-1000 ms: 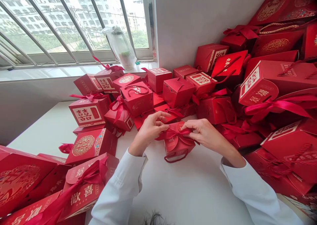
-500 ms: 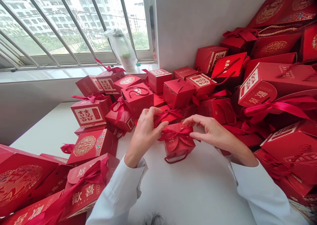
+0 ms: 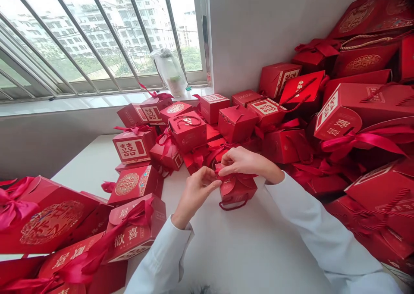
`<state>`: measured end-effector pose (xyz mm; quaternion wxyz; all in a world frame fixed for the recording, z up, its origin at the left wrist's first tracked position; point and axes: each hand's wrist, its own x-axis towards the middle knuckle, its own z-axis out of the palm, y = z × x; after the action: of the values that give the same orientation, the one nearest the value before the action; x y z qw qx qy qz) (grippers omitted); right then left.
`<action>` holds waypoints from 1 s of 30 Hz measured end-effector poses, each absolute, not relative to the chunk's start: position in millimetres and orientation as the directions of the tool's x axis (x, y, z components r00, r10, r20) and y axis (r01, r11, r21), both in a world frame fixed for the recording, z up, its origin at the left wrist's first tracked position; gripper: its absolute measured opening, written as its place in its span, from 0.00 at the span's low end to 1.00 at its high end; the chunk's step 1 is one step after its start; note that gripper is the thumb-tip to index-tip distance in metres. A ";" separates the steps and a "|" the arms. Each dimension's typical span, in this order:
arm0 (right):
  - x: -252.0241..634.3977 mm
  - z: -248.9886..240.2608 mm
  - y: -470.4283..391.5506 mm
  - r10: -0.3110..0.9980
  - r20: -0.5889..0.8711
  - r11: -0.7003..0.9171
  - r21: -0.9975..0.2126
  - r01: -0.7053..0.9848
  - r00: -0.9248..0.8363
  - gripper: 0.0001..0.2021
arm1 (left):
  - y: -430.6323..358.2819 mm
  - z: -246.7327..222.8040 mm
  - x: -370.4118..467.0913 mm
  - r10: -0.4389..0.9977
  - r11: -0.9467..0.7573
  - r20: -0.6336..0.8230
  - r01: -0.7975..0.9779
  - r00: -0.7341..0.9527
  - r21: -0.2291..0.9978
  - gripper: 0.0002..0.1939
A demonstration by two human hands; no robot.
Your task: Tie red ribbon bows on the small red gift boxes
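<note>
A small red gift box (image 3: 237, 191) stands on the white table (image 3: 246, 246), its cord handle lying toward me at the front. Across its top runs a red ribbon (image 3: 220, 168), gathered near the left side. My right hand (image 3: 247, 162) reaches over the box from the right, thumb and fingers pinched on the ribbon. From the left, my left hand (image 3: 196, 190) meets it at the box's left upper corner. Its thumb and fingertips close on the ribbon's left part. My right hand covers most of the bow, so its shape is hidden.
Red gift boxes (image 3: 237, 123) pile up behind and along the right side. More boxes (image 3: 129, 229) with ribbons stand at the left. A plastic-wrapped cup (image 3: 173, 76) sits on the sill (image 3: 106, 102) by the barred window.
My right hand has moved left from the bow's right end, across the box top to its left side. My left hand has dropped slightly. The view has turned a little left.
</note>
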<state>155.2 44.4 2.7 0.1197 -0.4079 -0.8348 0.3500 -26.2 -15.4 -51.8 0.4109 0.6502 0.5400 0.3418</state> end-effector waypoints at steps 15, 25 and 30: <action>162.6 -5.0 31.6 0.852 0.064 0.387 -0.745 0.543 -0.520 0.10 | -42.2 -46.1 -6.5 0.879 -0.428 0.445 0.690 0.168 0.584 0.09; 161.1 -13.3 34.4 0.914 0.131 0.338 -0.769 0.542 -0.384 0.04 | -39.7 -47.8 -10.5 0.806 -0.470 0.511 0.847 0.298 0.249 0.07; 152.8 -14.0 29.6 0.932 0.182 0.357 -0.612 0.705 -0.314 0.10 | -69.9 -46.1 -1.6 0.751 -0.502 0.510 0.864 0.419 0.028 0.10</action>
<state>152.8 29.6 -14.0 0.2618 -0.5241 -0.7810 0.2163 -1.6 -69.9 -46.1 -0.1200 0.8339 0.4844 0.2358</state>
